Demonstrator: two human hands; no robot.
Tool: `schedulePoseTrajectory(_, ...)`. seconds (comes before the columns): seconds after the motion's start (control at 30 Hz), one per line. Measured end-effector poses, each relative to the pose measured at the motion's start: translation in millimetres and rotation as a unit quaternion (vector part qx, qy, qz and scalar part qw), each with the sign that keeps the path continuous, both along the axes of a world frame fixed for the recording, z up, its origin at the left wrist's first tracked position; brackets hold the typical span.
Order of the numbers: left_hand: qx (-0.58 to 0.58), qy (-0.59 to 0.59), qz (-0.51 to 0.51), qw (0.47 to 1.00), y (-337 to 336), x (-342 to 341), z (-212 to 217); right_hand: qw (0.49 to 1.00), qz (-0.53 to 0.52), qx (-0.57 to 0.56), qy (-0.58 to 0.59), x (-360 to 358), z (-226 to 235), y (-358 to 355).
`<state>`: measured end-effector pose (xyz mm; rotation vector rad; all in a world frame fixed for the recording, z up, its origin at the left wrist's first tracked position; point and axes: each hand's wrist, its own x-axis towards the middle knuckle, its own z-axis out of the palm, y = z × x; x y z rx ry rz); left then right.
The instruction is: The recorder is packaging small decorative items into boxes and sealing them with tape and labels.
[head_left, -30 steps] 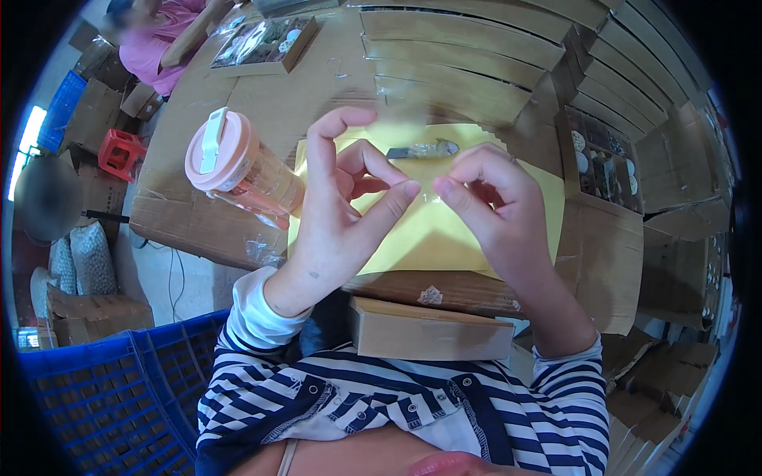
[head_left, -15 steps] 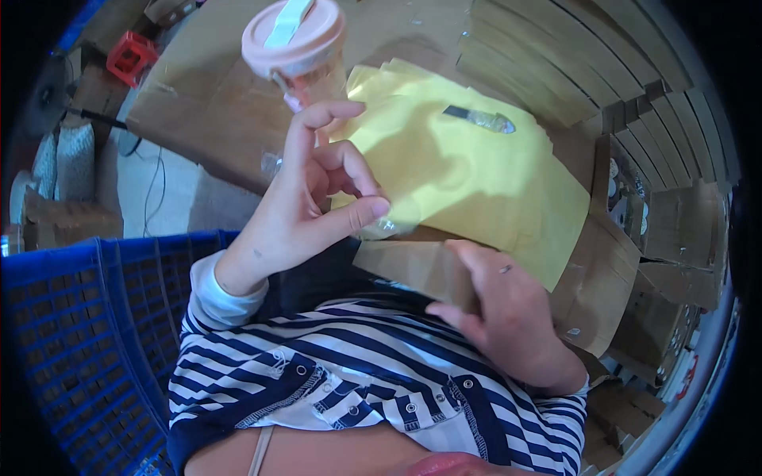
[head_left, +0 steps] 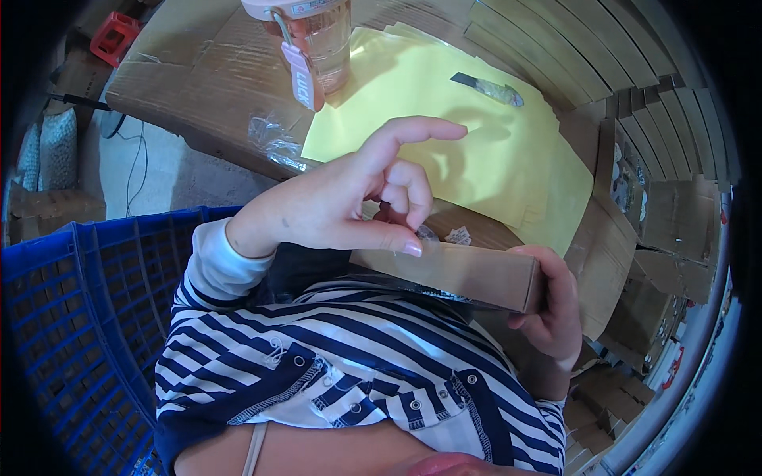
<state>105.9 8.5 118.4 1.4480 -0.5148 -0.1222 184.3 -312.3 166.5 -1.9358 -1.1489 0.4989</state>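
Note:
A small brown cardboard box (head_left: 460, 274) lies close to my chest, and my right hand (head_left: 548, 313) grips its right end. My left hand (head_left: 349, 202) hovers over the box's left end with its thumb tip touching the top edge; the index finger sticks out and the other fingers curl. Something small and clear seems pinched near the thumb, too small to tell. Behind the hands a stack of yellow sheets (head_left: 460, 119) lies on a cardboard-covered table (head_left: 182, 87).
A pink-lidded clear drinking cup (head_left: 313, 40) stands at the table's far edge beside the yellow sheets. A utility knife (head_left: 488, 86) lies on the sheets. A blue plastic crate (head_left: 75, 317) is at my left. Flat cardboard boxes (head_left: 659, 222) are stacked at the right.
My hands have separated from in front of me. The right hand dropped down and took hold of the brown box; the left hand came to the box's left end. The view tilted downward.

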Motion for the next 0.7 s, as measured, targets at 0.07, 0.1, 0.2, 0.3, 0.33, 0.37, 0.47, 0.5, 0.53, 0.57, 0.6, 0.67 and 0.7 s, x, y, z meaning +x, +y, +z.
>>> schedulePoseTrajectory(0.07, 0.01, 0.011, -0.002, 1.0, -2, 2, 3, 1.0, -0.006, 0.0, 0.003, 0, 0, -1)
schedulePoseTrajectory(0.1, 0.021, 0.021, -0.003, 1.0, -3, 2, 4, 1.0, -0.006, -0.001, 0.004, 0, -1, -2)
schedulePoseTrajectory(0.2, 0.024, 0.022, 0.003, 0.999, -9, 3, 0, 1.0, -0.014, 0.005, 0.008, 0, -4, -4)
schedulePoseTrajectory(0.3, 0.049, 0.019, 0.005, 0.999, -13, 6, -2, 0.999, -0.031, 0.01, 0.039, -2, -5, -6)
schedulePoseTrajectory(0.33, 0.048, 0.019, 0.004, 0.999, -15, 6, -3, 0.998, -0.034, 0.012, 0.043, -2, -5, -6)
schedulePoseTrajectory(0.37, 0.061, 0.001, 0.015, 0.998, -17, 7, -4, 0.998, -0.037, 0.015, 0.047, -2, -5, -6)
schedulePoseTrajectory(0.47, 0.091, -0.021, 0.042, 0.995, -19, 5, -1, 0.996, -0.058, 0.029, 0.059, -3, -11, -10)
schedulePoseTrajectory(0.5, 0.107, -0.025, 0.059, 0.992, -20, 3, 1, 0.996, -0.059, 0.03, 0.06, -4, -14, -11)
schedulePoseTrajectory(0.53, 0.108, -0.024, 0.059, 0.992, -21, 3, 1, 0.994, -0.073, 0.036, 0.068, -5, -16, -12)
schedulePoseTrajectory(0.57, 0.123, -0.038, 0.071, 0.989, -22, 2, 0, 0.992, -0.087, 0.043, 0.077, -5, -18, -13)
schedulePoseTrajectory(0.6, 0.138, -0.051, 0.083, 0.986, -23, 2, 0, 0.992, -0.087, 0.044, 0.078, -6, -19, -14)
schedulePoseTrajectory(0.67, 0.175, -0.051, 0.113, 0.977, -28, -3, 8, 0.986, -0.122, 0.065, 0.09, -8, -20, -15)
schedulePoseTrajectory(0.7, 0.211, -0.052, 0.144, 0.965, -32, -6, 11, 0.986, -0.122, 0.067, 0.09, -10, -22, -18)
